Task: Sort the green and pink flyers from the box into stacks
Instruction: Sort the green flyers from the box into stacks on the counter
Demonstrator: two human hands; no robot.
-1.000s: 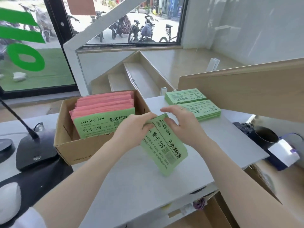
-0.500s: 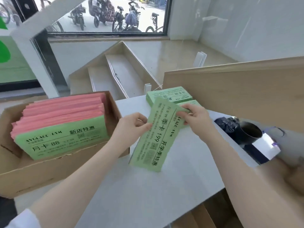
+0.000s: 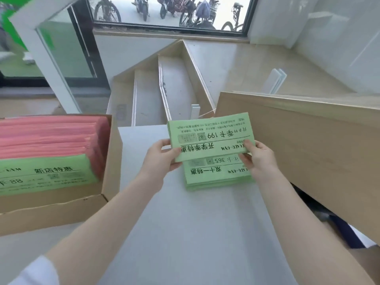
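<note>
left hand (image 3: 162,159) + right hand (image 3: 260,159) pinched the green flyer (image 3: 209,136) by its ends | center frame, hovering over the green stack (image 3: 216,173) on the counter (image 3: 195,223) | I figure to line it up | box (image 3: 111,161) of pinks at left

I'm at a gym's street-front reception counter (image 3: 195,223); promotional membership flyers (image 3: 211,136) lie here; upper frame, a window (image 3: 168,13) shows parked bicycles (image 3: 107,9) outside.

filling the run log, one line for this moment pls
left hand: grips flyer | right hand: grips flyer | flyer: over green stacks | box: pink left
</note>
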